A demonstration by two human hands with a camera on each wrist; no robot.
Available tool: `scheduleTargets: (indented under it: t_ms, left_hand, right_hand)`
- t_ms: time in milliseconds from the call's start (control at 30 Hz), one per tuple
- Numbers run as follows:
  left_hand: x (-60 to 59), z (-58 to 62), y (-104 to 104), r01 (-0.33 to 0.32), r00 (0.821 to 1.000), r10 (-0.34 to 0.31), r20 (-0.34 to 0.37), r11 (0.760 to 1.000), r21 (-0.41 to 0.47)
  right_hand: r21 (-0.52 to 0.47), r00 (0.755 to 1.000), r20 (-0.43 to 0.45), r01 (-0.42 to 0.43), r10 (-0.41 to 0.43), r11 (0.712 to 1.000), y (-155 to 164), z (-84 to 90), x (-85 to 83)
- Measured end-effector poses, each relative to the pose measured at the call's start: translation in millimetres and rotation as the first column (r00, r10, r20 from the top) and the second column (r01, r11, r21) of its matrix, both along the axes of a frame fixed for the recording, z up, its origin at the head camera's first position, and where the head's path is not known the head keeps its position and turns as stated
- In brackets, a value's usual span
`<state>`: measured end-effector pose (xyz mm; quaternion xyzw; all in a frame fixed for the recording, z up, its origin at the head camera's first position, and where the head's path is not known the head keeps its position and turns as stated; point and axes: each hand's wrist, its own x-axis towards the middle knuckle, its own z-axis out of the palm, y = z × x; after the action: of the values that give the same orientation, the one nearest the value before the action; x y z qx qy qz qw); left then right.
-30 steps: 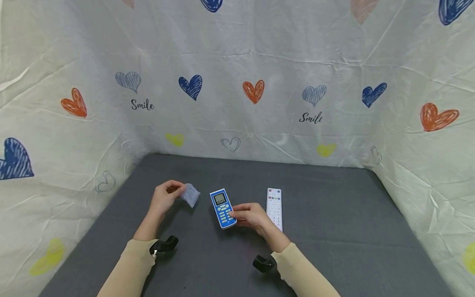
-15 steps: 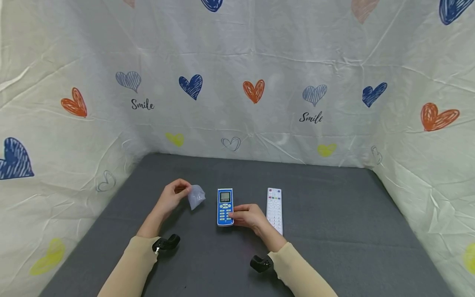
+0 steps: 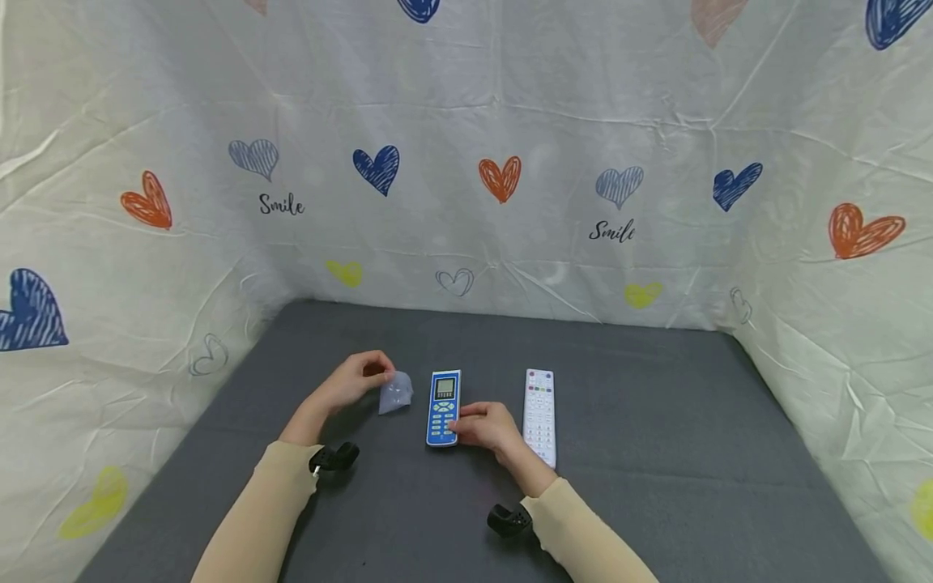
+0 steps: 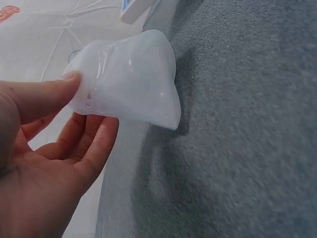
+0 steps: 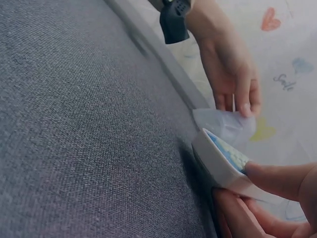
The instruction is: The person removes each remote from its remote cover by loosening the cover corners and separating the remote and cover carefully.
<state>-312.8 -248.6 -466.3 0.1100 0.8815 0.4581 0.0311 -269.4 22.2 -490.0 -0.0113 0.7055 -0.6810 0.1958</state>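
My left hand (image 3: 352, 380) pinches one end of a soft, translucent whitish cover (image 3: 396, 394) between thumb and fingers. In the left wrist view this crumpled cover (image 4: 133, 82) hangs just over the grey cloth, its far end pointed. To its right stands a blue-faced remote control (image 3: 443, 409) with a small screen and pale buttons. My right hand (image 3: 490, 426) grips the remote's lower right side, thumb on the button face and fingers beneath. From the right wrist view, the white-sided remote (image 5: 220, 168) is tilted up off the cloth, and the cover appears beyond it.
A white remote control (image 3: 539, 409) lies on the dark grey table cloth (image 3: 656, 453) right of my right hand, its lower end partly behind the wrist. White curtains (image 3: 437, 227) printed with hearts surround the table's back and sides.
My left hand has moved rightward with the cover, closer to the blue remote. The blue remote has turned from a leftward slant to nearly upright in the head view. The white remote stays put.
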Motion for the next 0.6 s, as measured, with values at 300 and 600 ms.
scheduleTargets:
  t_ms: [300,600]
  left_hand:
    - [-7.1,-9.4,9.3,-0.070,0.997,0.070,-0.024,0.998,0.000]
    - [-8.4,-23.3,15.3,-0.245,0.969,0.246,-0.024,0.969,0.028]
  right_hand:
    - [0.103,0.998,-0.060,0.041,-0.035,0.994,-5.5,1.5,-0.2]
    - [0.263,0.992,-0.122,0.056,-0.024,0.963,-8.3,6.4,-0.5]
